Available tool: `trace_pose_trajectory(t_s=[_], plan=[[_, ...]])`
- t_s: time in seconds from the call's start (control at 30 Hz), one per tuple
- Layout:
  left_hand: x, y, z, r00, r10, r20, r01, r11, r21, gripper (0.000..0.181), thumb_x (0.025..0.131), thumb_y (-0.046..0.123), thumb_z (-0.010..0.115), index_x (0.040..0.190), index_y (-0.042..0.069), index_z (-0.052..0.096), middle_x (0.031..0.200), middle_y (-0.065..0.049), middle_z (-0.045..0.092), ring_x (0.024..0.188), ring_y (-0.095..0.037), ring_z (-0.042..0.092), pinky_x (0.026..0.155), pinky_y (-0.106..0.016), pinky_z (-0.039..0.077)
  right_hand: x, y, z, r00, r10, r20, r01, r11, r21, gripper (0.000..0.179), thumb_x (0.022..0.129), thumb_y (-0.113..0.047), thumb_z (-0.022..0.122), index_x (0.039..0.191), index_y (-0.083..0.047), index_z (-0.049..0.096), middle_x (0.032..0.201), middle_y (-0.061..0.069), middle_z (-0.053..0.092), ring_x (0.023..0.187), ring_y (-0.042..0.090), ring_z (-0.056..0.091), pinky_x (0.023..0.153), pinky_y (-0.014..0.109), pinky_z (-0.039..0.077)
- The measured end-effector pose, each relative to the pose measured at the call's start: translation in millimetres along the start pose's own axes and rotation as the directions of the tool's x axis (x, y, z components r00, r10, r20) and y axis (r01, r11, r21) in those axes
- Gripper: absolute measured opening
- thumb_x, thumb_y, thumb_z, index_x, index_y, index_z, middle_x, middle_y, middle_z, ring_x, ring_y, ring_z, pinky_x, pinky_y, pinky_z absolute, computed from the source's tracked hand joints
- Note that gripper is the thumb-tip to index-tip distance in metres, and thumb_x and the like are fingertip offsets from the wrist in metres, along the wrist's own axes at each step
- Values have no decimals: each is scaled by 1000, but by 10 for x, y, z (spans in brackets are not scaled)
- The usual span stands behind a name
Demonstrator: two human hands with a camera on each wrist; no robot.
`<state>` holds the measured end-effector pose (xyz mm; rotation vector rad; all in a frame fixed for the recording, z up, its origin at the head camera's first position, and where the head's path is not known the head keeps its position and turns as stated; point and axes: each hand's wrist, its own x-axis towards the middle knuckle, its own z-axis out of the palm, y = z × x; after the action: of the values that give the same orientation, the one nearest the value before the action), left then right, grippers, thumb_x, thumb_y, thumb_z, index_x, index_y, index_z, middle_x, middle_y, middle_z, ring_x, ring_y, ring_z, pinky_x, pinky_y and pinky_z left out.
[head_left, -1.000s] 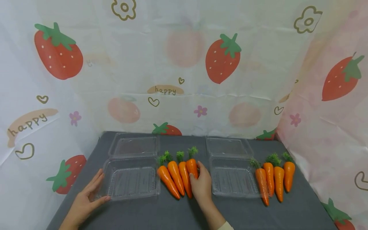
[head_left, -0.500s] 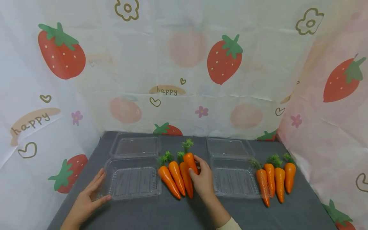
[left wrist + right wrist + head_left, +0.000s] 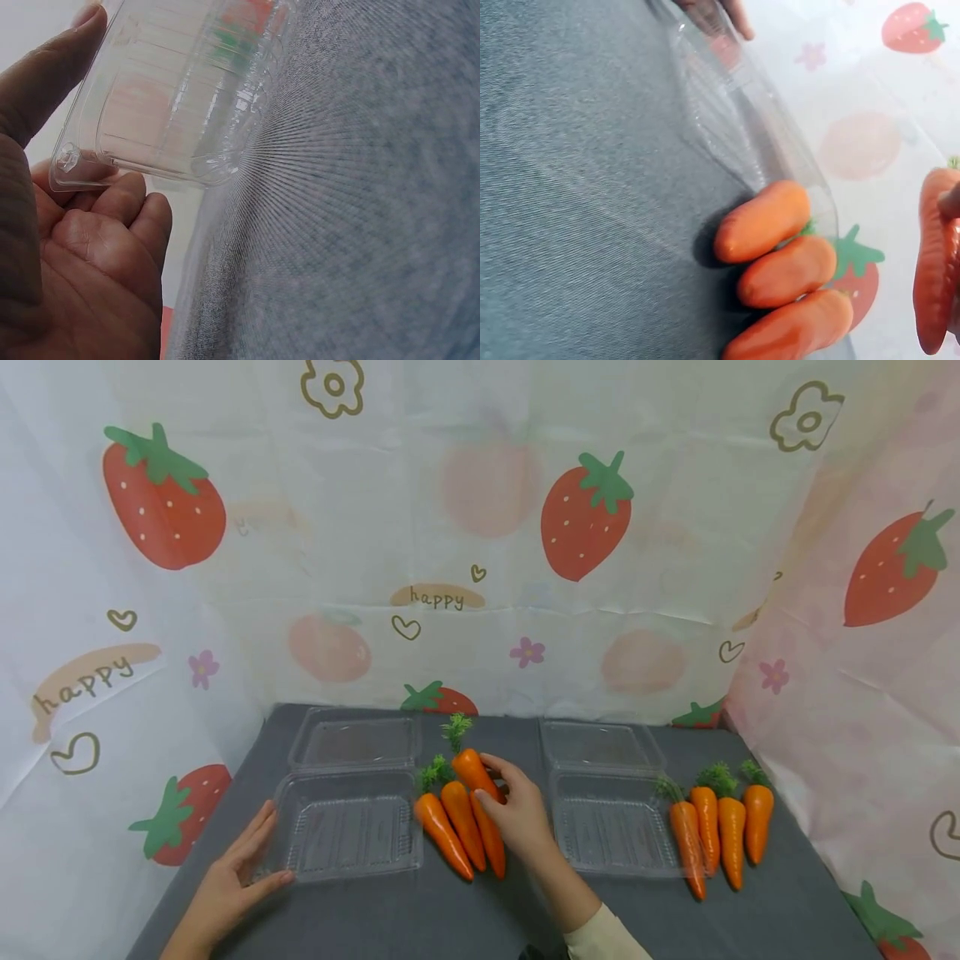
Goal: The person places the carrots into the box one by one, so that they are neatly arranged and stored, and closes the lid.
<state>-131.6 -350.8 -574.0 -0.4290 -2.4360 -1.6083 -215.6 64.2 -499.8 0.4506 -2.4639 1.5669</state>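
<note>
My right hand (image 3: pixel 519 810) pinches an orange carrot (image 3: pixel 476 769) with a green leafy top between thumb and fingers. That carrot is raised over several others, and in the right wrist view it appears at the right edge (image 3: pixel 934 262), apart from three carrots (image 3: pixel 786 271) lying on the grey cloth. My left hand (image 3: pixel 228 881) rests at the near left corner of a clear plastic container (image 3: pixel 348 867), fingers extended along its side and thumb at the front. Up close in the left wrist view, thumb and fingertips touch the container's corner rim (image 3: pixel 69 159). Its hinged lid (image 3: pixel 358 739) lies open behind it.
To the right stands a second clear container (image 3: pixel 615 867), lid (image 3: pixel 596 743) laid back. Beside it lie several more carrots (image 3: pixel 731 843), the leftmost partly overlapped by the container's rim. A strawberry-print curtain (image 3: pixel 480 527) closes off the back and sides of the grey tabletop (image 3: pixel 420 927).
My right hand has lifted the rightmost carrot of the middle group and carried it left and slightly away, over the others. The left hand stays at the container's corner.
</note>
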Motion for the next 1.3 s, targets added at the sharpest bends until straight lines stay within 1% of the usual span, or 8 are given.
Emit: trace_pose_trajectory(t_s=[0.13, 0.2, 0.4, 0.57, 0.77, 0.87, 1.13, 1.3], plan=[[-6, -7, 9, 1000, 6, 2, -6, 1000, 3, 90, 85, -2, 80, 158, -5, 29, 169, -24, 14, 145, 16, 23, 106, -2, 33, 50, -82, 15, 998, -30, 53, 29, 1000, 8, 48, 97, -14, 72, 144, -17, 60, 128, 2, 67, 104, 23, 64, 84, 30, 58], [-3, -11, 11, 1000, 5, 2, -5, 1000, 10, 90, 85, -1, 80, 159, -5, 29, 169, -24, 14, 145, 16, 22, 105, -1, 33, 81, -118, 34, 997, -41, 72, 41, 999, 3, 48, 97, -14, 72, 144, -18, 60, 129, 1, 66, 103, 22, 64, 84, 31, 58], [-4, -4, 11, 1000, 1, 0, -1, 1000, 30, 90, 85, 1, 81, 159, -4, 29, 170, -22, 15, 145, 16, 22, 105, -1, 33, 176, -196, 117, 988, -34, 154, 31, 999, 20, 47, 99, -15, 70, 145, -20, 59, 131, -1, 64, 110, 18, 62, 91, 35, 57], [-4, -9, 7, 1000, 2, 0, -2, 999, 43, 90, 86, 2, 81, 159, -3, 29, 170, -21, 15, 145, 16, 21, 105, -1, 32, 245, -231, 192, 976, -38, 215, 27, 998, 52, 48, 99, -15, 69, 145, -21, 59, 132, -2, 65, 114, 16, 63, 92, 31, 57], [0, -27, 2, 1000, 16, 0, -16, 999, 29, 90, 85, -1, 81, 158, -5, 29, 169, -23, 15, 146, 15, 22, 105, -2, 33, 312, -307, 279, 954, -53, 294, 29, 996, 86, 47, 100, -19, 68, 146, -24, 58, 136, -4, 64, 115, 18, 63, 90, 28, 58], [0, -29, 0, 1000, 10, 2, -10, 1000, 27, 91, 85, 0, 81, 159, -5, 29, 169, -23, 15, 146, 16, 21, 105, -2, 33, 346, -359, 340, 944, -65, 325, 36, 995, 95, 47, 101, -20, 68, 146, -24, 58, 137, -2, 64, 115, 18, 64, 89, 27, 58], [1, -35, -2, 1000, -17, 5, 16, 999, 37, 92, 86, 5, 82, 161, -1, 27, 171, -17, 13, 145, 17, 20, 104, 0, 32, 409, -498, 552, 917, -61, 395, 22, 995, 101, 45, 99, -18, 70, 143, -25, 61, 135, -3, 65, 101, 11, 66, 80, 23, 58], [0, -38, -4, 1000, -4, 9, 3, 1000, 27, 92, 85, 2, 81, 160, -2, 27, 170, -21, 13, 145, 17, 20, 105, -1, 32, 418, -544, 691, 896, -73, 438, 37, 995, 90, 44, 99, -17, 70, 142, -23, 63, 135, -4, 66, 108, 13, 65, 84, 20, 57]])
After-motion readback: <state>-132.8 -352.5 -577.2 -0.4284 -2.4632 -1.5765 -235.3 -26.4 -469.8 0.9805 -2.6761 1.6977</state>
